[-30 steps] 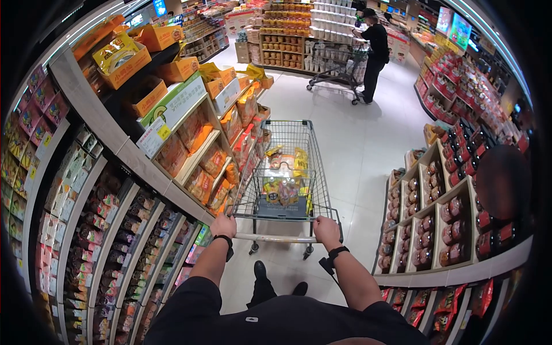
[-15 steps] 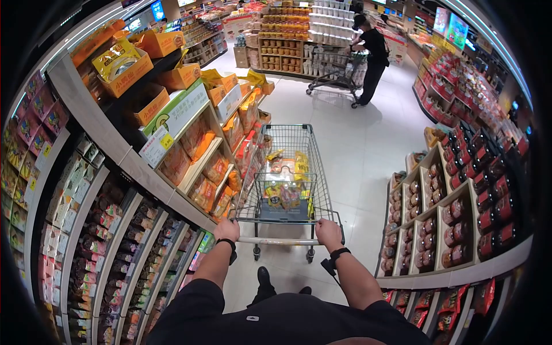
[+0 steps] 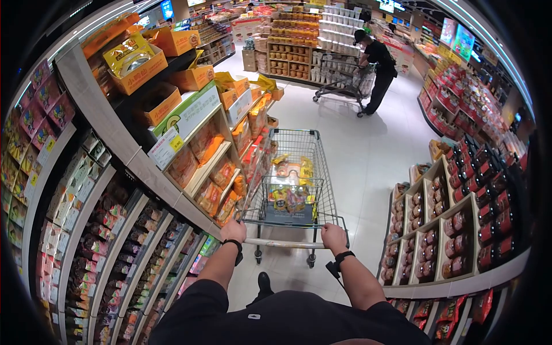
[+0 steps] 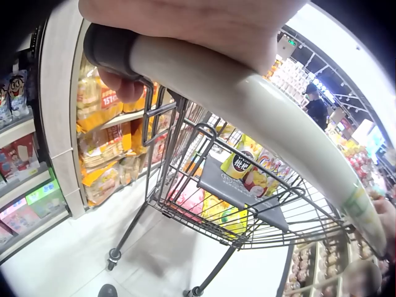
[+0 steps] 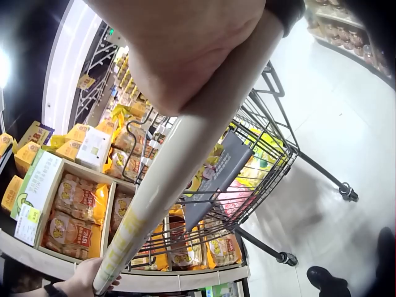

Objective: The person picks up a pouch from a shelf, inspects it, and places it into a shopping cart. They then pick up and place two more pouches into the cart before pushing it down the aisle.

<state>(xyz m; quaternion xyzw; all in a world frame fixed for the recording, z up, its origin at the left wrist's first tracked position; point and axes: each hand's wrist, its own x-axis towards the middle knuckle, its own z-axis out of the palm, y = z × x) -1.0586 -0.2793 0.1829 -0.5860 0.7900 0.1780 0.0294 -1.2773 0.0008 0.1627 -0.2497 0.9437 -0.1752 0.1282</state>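
A pale handlebar (image 3: 283, 244) runs across the near side of a wire shopping cart (image 3: 330, 198). My left hand (image 3: 233, 232) grips its left end and my right hand (image 3: 334, 237) grips its right end. From the left wrist, the left hand (image 4: 204, 25) lies over the bar beside its dark end cap, with fingertips showing underneath. The right wrist view has the right hand (image 5: 185, 49) wrapped over the other end. Inside the cart are yellow packages (image 3: 306, 171) and other colourful bags (image 3: 288, 198), beyond a grey flap (image 4: 247, 195).
Shelves with orange bags (image 3: 210, 192) stand close along the cart's left side. On the right is a wooden display of jars (image 3: 426, 253). Ahead, a person in black (image 3: 379, 75) leans at another cart (image 3: 339, 77). Pale floor (image 3: 368, 149) lies between the displays.
The cart and both hands appear slightly lower and further right in the head view. Both hands have kept their grip on the handlebar. The person ahead now leans over the other cart.
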